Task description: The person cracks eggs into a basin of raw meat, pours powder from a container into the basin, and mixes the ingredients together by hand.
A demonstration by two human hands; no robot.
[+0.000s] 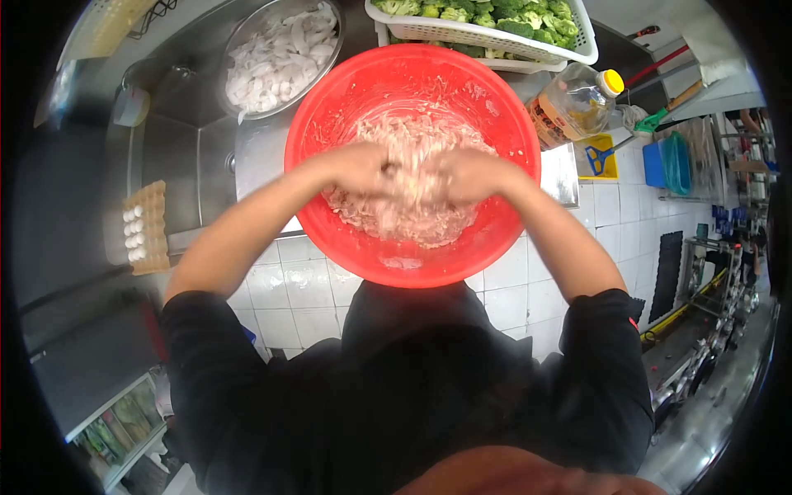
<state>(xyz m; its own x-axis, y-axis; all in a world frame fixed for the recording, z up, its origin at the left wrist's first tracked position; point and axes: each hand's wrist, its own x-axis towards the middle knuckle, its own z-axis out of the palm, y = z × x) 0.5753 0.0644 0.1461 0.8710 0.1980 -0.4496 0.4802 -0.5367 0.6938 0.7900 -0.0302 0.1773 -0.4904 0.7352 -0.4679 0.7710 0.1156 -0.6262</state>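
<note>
A big red basin [404, 268] sits at the front of the metal counter, close against my body. Shredded pale pink raw meat [412, 223] fills its bottom, and bits of it cling to the walls. My left hand [363, 171] is down in the meat on the left side. Opposite it, my right hand [469, 176] touches the same meat, its fingers turned inward. Motion smears both hands, and their fingers are partly buried, so their grip does not show. Strands of meat between the two hands are blurred too.
Behind the basin stand a metal bowl of whitish sliced pieces [285, 58] and a white basket [495, 37] of broccoli. A yellow-capped plastic bottle [573, 101] is at the right. An egg tray [148, 231] with several eggs lies left, by the sink [177, 157].
</note>
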